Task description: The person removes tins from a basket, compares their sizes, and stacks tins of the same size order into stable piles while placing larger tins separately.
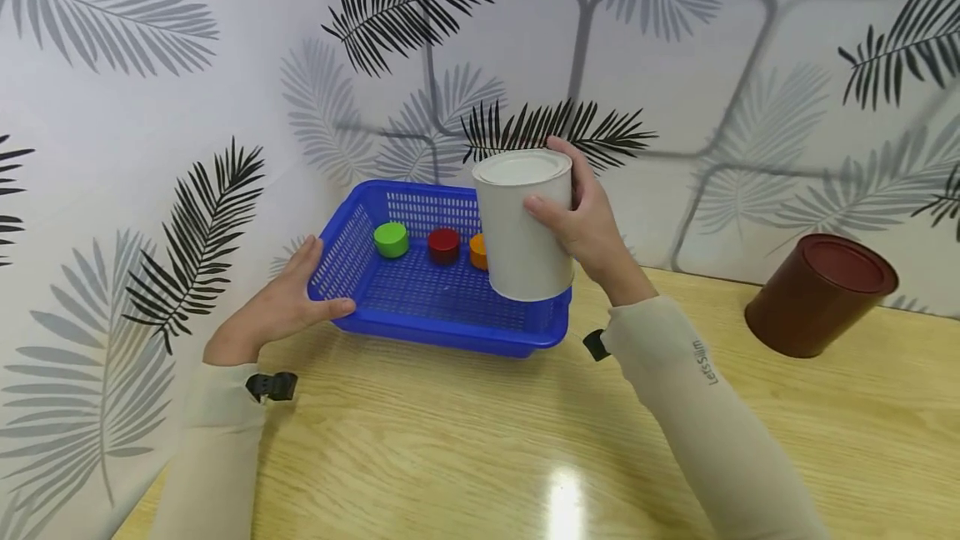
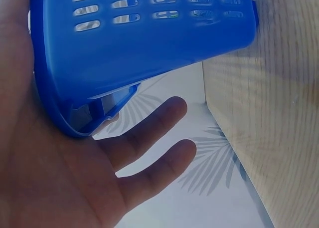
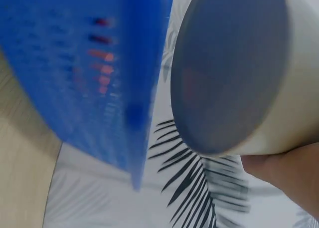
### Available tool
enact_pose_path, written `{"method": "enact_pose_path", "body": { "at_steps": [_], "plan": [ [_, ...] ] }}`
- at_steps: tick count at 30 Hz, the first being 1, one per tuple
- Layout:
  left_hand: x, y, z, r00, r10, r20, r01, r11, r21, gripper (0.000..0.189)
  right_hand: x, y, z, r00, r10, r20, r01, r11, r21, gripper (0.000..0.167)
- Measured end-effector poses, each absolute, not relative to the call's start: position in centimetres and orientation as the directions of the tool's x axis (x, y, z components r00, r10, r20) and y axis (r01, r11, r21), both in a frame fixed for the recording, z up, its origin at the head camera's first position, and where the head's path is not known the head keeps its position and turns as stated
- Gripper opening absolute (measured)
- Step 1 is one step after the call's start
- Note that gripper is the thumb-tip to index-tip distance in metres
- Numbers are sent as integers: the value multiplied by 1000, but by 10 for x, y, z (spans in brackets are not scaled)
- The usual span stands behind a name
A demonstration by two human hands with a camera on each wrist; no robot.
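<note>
Basket (image 1: 435, 335), blue perforated plastic, is sitting on the worktop (image 1: 435, 440). The left hand (image 1: 281, 302) is bracing its left end: wide grip, fingers spreading along the outside, thumb lying at the front corner. Right hand (image 1: 588, 232) is holding a white can (image 1: 521, 227) by its upper part, thumb on the near face, fingers going round the back, so that grip is full. The can is hovering at the basket's right end, leaning slightly; the right wrist view is showing a gap between its base and the basket's side.

Handling, my judgement: one hand is carrying a fat smooth cylinder from high up, so the bottom is likely wanting to swing. I'd be levelling it, spreading thumb and fingers further round the body, and clearing the rim before any sideways move. Light pressure on the left is probably enough; squeezing would be flexing that plastic.

In the way: the rim, plus three small discs showing inside. Green disc (image 1: 392, 242) is resting leftmost, dark-red disc (image 1: 444, 247) next, orange disc (image 1: 478, 253) partly hiding behind the can, so easiest to knock, I reckon. Maroon can (image 1: 817, 298) is standing far right, well apart, not blocking. Leaf-print wall covering (image 1: 652, 90) is running behind, possibly limiting room at the back.
</note>
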State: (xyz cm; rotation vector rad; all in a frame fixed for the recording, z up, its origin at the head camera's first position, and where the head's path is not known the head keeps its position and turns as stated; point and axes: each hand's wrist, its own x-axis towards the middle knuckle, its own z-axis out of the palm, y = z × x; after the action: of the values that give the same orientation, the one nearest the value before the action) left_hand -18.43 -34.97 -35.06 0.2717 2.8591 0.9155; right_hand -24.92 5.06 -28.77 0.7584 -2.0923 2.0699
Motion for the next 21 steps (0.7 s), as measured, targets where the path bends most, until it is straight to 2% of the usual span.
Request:
{"method": "enact_pose_path", "body": {
  "at_steps": [8, 17, 21],
  "plan": [
    [-183, -347, -348, -976, 207, -72, 128, 806, 578, 119, -238, 89, -305, -873, -175, 455, -455, -43, -889, 79],
    [-183, -345, -347, -974, 212, -74, 131, 804, 580, 119, -221, 128, -317, -847, -53, 529, -503, -241, -830, 80],
    [-183, -345, -347, -973, 217, -74, 135, 804, 578, 118, -210, 146, -324, -857, -24, 515, -502, -189, -844, 80]
  ]
}}
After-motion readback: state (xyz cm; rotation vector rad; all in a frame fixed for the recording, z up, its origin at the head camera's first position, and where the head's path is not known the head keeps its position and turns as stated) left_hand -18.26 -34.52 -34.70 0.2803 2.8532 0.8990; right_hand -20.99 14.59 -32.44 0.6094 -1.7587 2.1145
